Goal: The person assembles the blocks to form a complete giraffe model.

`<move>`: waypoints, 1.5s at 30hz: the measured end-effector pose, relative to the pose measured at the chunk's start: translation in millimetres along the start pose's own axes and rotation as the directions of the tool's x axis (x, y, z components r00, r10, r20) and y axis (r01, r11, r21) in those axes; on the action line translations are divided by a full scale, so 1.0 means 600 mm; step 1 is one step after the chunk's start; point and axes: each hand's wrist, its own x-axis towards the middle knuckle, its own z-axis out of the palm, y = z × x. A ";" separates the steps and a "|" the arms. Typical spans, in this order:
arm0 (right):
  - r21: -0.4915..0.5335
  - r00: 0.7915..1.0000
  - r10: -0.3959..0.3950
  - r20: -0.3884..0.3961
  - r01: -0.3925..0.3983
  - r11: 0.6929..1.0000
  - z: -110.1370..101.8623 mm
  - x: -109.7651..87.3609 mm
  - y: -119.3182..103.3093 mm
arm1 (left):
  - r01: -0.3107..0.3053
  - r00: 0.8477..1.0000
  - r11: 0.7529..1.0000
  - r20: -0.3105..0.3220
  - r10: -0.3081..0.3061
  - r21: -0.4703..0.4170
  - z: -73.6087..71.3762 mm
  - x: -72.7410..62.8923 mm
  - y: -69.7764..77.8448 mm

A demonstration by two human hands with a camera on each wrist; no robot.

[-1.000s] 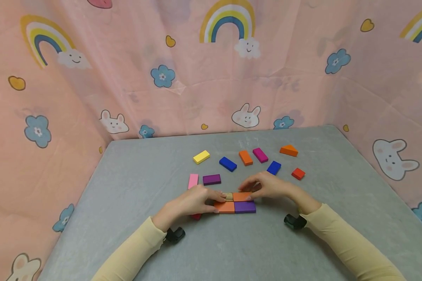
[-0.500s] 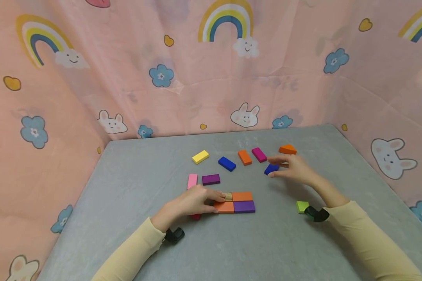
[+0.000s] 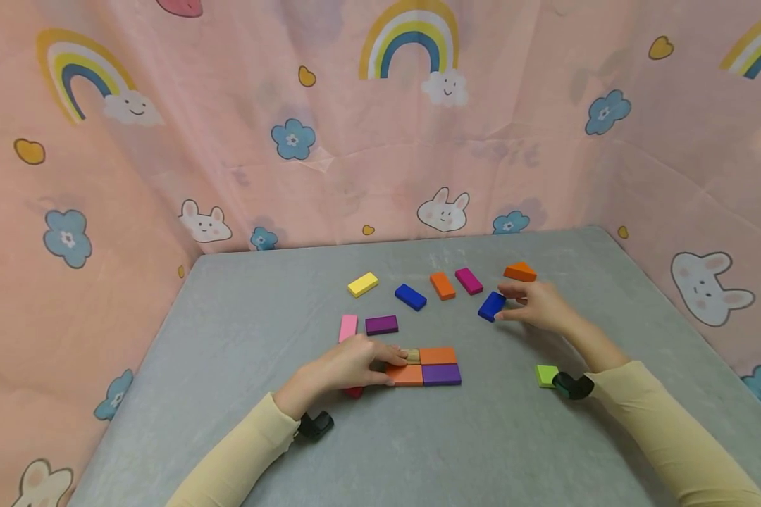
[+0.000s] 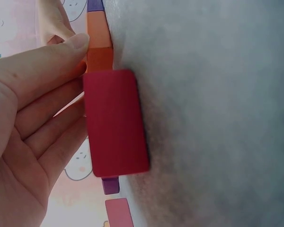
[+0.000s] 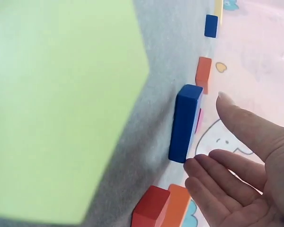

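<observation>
My left hand rests its thumb and fingertips on the left end of a flat group of blocks. This group has an orange block, a wood-coloured block, a second orange block and a purple block. A red block lies partly under that hand. My right hand is beside a blue block, its thumb and fingers spread at the block's right side. In the right wrist view the fingertips come right up to one end of the blue block, and the thumb is apart from it.
Farther back lie yellow, blue, orange and magenta blocks and an orange triangle. Pink and dark purple blocks lie behind the left hand. A lime-green block sits by the right wrist.
My right hand has left the block group and moved right and back to the blue block, uncovering the lime-green block and covering a red one. The left hand has stayed in place.
</observation>
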 end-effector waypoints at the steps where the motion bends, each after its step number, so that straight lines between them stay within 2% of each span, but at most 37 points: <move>1: -0.005 1.000 0.001 0.003 -0.001 1.000 0.000 0.001 0.000 | -0.003 1.000 1.000 -0.002 0.003 0.002 0.000 0.000 0.000; 17: -0.018 0.998 0.038 0.056 -0.037 0.999 -0.004 0.016 -0.002 | 0.016 1.000 1.000 0.009 -0.016 -0.013 0.000 0.001 0.002; 27: -0.059 0.995 0.036 0.092 -0.030 0.998 0.002 0.026 -0.003 | 0.020 1.000 1.000 0.009 -0.020 -0.015 0.000 0.001 0.001; 36: -0.047 0.995 0.018 0.097 -0.014 0.999 0.005 0.028 -0.002 | 0.001 1.000 1.000 -0.004 -0.001 -0.011 -0.002 -0.001 0.001; 45: -0.033 0.991 0.011 0.136 -0.007 0.999 0.003 0.031 -0.002 | 0.012 1.000 1.000 0.006 -0.012 -0.006 0.000 0.000 0.000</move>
